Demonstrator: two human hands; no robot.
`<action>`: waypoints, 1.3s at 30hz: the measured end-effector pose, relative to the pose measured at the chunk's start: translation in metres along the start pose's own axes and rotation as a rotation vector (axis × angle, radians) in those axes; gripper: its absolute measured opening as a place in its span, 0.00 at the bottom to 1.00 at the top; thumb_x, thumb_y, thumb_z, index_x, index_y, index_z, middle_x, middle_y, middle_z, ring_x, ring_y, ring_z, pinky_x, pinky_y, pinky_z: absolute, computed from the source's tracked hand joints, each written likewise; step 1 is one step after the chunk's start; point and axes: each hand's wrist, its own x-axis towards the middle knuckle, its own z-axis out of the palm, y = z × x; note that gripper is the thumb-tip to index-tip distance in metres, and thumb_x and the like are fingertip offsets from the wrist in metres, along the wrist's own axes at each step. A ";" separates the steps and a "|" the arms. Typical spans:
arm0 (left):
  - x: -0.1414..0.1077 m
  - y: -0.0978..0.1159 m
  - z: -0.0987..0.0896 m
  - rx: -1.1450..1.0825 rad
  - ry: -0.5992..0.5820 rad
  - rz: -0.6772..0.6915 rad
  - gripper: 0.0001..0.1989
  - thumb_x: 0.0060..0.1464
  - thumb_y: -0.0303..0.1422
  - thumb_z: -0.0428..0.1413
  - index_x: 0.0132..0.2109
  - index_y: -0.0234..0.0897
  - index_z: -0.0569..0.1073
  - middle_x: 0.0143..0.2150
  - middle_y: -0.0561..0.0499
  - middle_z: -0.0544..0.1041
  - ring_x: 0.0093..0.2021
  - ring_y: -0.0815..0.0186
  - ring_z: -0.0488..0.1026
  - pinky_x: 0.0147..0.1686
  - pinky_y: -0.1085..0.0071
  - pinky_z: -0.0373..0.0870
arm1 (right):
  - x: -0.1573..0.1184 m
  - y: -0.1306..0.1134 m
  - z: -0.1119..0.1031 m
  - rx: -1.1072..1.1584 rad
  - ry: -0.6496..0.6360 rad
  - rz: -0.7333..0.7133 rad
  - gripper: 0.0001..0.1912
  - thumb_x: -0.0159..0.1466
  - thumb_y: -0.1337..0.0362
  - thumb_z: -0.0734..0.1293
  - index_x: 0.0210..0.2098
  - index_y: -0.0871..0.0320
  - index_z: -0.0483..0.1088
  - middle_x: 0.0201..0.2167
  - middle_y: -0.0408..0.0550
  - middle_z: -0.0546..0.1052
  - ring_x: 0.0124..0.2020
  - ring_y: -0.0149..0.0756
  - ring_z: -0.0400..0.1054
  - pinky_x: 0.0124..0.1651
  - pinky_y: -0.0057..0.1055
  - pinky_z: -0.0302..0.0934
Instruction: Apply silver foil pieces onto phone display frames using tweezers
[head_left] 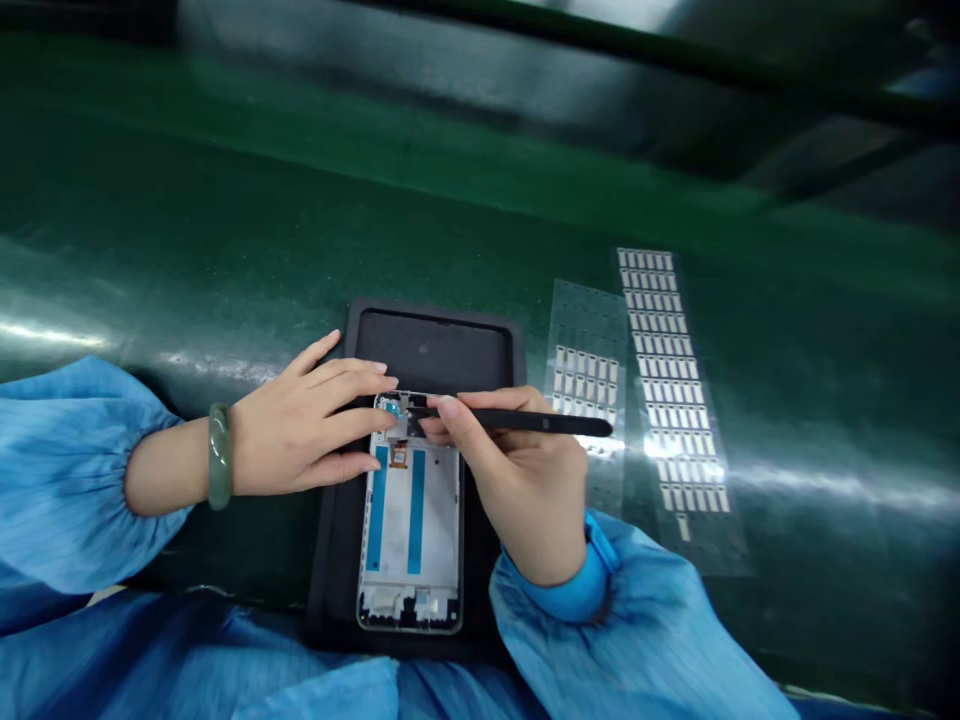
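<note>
Green, glossy worktop (150, 250) spreads across the scene, blurred toward the back. Near the front, an opened silver phone body with two blue strips (439, 540) lies lengthwise in a shallow black rectangular tray (435, 350), toward the person. The right hand (529, 490) pinches a slim black tool, probably tweezers (555, 423), its working end over the phone's upper section; whether the tips grip anything cannot be told. The left hand (315, 425), its fingers spread wide, rests fingertips at the phone's upper left edge. Fine work on the upper section appears in hand; it seems to call for a steady phone and careful tip control. Beyond the tray, to the right, lie two clear plastic sheets (589, 310) (705, 545) bearing rows of small pale rectangular pieces; the nearer sheet has unfilled rows.
</note>
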 end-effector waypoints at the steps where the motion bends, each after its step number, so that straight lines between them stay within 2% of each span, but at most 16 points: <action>1: 0.000 0.000 0.000 -0.003 0.001 0.000 0.12 0.61 0.36 0.50 0.50 0.37 0.69 0.56 0.43 0.69 0.60 0.55 0.63 0.63 0.45 0.47 | 0.000 0.000 0.000 -0.002 0.004 -0.001 0.10 0.56 0.60 0.72 0.32 0.57 0.68 0.28 0.44 0.79 0.28 0.35 0.77 0.30 0.27 0.74; 16: 0.001 0.002 -0.002 0.000 -0.014 -0.012 0.12 0.61 0.35 0.50 0.50 0.38 0.70 0.55 0.44 0.70 0.60 0.55 0.63 0.63 0.45 0.46 | -0.001 0.001 0.001 -0.087 0.013 -0.037 0.10 0.57 0.59 0.71 0.32 0.56 0.68 0.27 0.44 0.78 0.28 0.37 0.77 0.29 0.31 0.74; 24: 0.004 0.006 -0.002 0.014 -0.003 -0.041 0.11 0.62 0.33 0.49 0.48 0.37 0.70 0.54 0.44 0.71 0.59 0.56 0.64 0.63 0.44 0.46 | -0.002 0.001 0.001 -0.123 0.007 -0.064 0.09 0.58 0.59 0.71 0.33 0.56 0.68 0.26 0.43 0.78 0.28 0.36 0.77 0.29 0.30 0.73; 29: 0.005 0.008 -0.001 0.073 -0.019 -0.052 0.15 0.62 0.32 0.48 0.54 0.38 0.68 0.54 0.43 0.70 0.58 0.56 0.65 0.62 0.43 0.47 | -0.001 0.003 -0.001 -0.149 -0.005 -0.091 0.08 0.57 0.60 0.71 0.32 0.56 0.69 0.28 0.45 0.78 0.28 0.37 0.76 0.30 0.32 0.73; 36: 0.008 0.013 -0.005 0.183 -0.061 -0.030 0.15 0.63 0.30 0.45 0.54 0.36 0.69 0.54 0.41 0.71 0.58 0.54 0.65 0.60 0.37 0.47 | -0.002 0.005 0.000 -0.229 0.023 -0.116 0.09 0.57 0.59 0.71 0.33 0.56 0.70 0.27 0.45 0.78 0.27 0.36 0.75 0.30 0.33 0.72; 39: 0.008 0.015 -0.006 0.215 -0.066 -0.030 0.15 0.63 0.31 0.45 0.55 0.36 0.68 0.55 0.41 0.71 0.58 0.54 0.65 0.59 0.35 0.47 | 0.000 0.001 -0.002 -0.165 0.065 -0.148 0.09 0.58 0.60 0.71 0.35 0.55 0.69 0.32 0.46 0.79 0.31 0.36 0.76 0.32 0.33 0.72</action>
